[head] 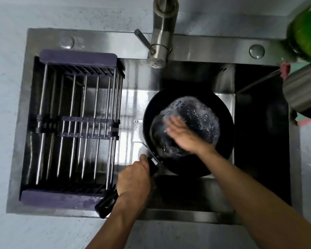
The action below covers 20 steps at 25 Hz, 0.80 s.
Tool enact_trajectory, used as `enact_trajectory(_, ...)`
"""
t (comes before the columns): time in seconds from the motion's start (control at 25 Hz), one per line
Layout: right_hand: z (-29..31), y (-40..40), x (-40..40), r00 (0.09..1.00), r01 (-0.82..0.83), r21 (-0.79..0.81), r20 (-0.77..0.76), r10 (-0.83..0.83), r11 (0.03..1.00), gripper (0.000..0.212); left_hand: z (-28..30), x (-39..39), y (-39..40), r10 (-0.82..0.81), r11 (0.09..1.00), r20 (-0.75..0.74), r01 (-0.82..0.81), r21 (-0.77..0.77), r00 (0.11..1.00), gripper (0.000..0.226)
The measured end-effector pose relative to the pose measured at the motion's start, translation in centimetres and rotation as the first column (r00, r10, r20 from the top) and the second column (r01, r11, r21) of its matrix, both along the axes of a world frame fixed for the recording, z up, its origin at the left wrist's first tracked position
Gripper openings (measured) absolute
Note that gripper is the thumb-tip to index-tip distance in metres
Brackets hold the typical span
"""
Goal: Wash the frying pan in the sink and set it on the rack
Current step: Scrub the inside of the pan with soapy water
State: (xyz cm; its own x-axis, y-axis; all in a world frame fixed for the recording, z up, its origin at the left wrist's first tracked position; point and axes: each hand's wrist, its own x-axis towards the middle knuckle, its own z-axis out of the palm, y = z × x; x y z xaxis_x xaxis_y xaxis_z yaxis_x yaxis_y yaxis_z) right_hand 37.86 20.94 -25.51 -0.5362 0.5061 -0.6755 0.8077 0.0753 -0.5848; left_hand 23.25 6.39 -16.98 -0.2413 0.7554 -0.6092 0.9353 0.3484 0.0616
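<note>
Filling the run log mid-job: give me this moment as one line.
stage: washing | left hand: grips frying pan handle | right hand: flat inside pan, rubbing in water | sink: pan over basin | rack: nothing on it

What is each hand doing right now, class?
Left hand: grips the pan handle.
Right hand: open, fingers flat inside the wet pan.

No legible text, label, brand or number anywhere.
</note>
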Motion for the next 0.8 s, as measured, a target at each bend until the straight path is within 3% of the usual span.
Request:
enact_trajectory(0.08,-0.2,-0.1,3.7,0.975,0.023,0.056,0.221,-0.034,0.998,0.060,0.2,0.1,-0.1,0.008,1.000,0.013,-0.008,-0.008,1.000,0.027)
enact_trajectory(0.12,0.4,-2.1,4.3,0.966,-0.029,0.033,0.256,0.019,0.999,0.060,0.3,0.1,-0.1,0.007,1.000,0.004,-0.007,-0.004,1.000,0.027)
enact_trajectory(0.2,0.9,-5.3,1.7,0.989,-0.129,0.056,0.082,0.125,0.990,0.057,0.2,0.1,-0.1,0.006,1.000,-0.009,-0.006,-0.004,1.000,0.025)
enact_trajectory(0.28,0.2,-1.8,0.1,0.993,-0.111,0.007,-0.027,0.112,0.994,0.053,-0.1,0.2,0.0,0.014,1.000,-0.007,-0.014,-0.001,1.000,0.024)
enact_trajectory(0.36,-0.5,0.8,2.0,0.989,0.035,0.040,0.141,-0.040,0.999,0.057,-0.1,0.2,-0.2,0.031,0.999,0.001,-0.031,-0.017,1.000,0.023)
enact_trajectory(0.44,0.5,-2.1,3.7,0.966,-0.001,0.019,0.258,-0.004,1.000,0.060,0.3,0.3,0.0,0.033,0.999,-0.006,-0.033,-0.002,0.999,0.023)
enact_trajectory(0.52,1.8,-4.8,0.8,0.993,-0.083,-0.016,0.087,0.084,0.996,0.056,0.1,0.3,0.1,0.018,1.000,-0.025,-0.018,-0.005,1.000,0.023)
enact_trajectory(0.6,1.5,-1.0,-0.1,0.995,-0.099,-0.011,0.011,0.099,0.995,0.054,-0.1,0.3,0.2,0.005,1.000,-0.036,-0.006,-0.016,0.999,0.023)
enact_trajectory(0.72,0.5,-0.6,4.1,0.974,-0.017,0.041,0.225,0.007,0.999,0.057,0.1,0.2,0.0,-0.009,0.999,-0.053,0.007,-0.045,0.999,0.029)
enact_trajectory(0.76,0.9,-3.2,3.8,0.977,-0.079,0.004,0.197,0.077,0.997,0.056,0.2,0.2,0.1,-0.014,0.999,-0.065,0.011,-0.045,0.998,0.030)
enact_trajectory(0.8,0.7,-5.5,2.5,0.989,-0.134,-0.006,0.054,0.134,0.991,0.052,0.2,0.3,0.1,-0.023,0.998,-0.072,0.019,-0.055,0.997,0.029)
